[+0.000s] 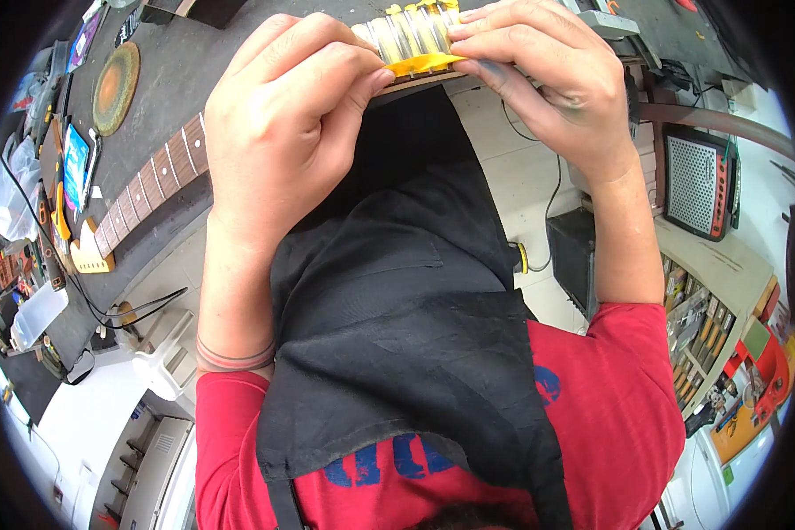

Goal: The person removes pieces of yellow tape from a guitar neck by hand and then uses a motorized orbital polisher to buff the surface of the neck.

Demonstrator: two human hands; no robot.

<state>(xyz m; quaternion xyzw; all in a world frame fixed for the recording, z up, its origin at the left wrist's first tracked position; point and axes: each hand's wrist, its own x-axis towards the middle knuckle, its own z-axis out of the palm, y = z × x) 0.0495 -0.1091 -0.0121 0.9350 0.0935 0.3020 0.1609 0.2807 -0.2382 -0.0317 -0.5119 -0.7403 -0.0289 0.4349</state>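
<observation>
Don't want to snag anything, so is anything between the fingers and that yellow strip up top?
Nothing visible: the left hand and right hand both touch the yellow strip, at opposite ends.

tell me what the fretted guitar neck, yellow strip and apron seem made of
Fretted guitar neck: probably wood, satin, from its brown face; bright crosslines suggest metal frets.
Yellow strip: paper or plastic film, fairly matt; its thin, bowed shape fits both.
Black apron: matt cloth, judging by soft folds and stitching.

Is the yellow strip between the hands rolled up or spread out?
Spread out: the strip reaches from the left hand to the right hand, with no roll showing.
</observation>
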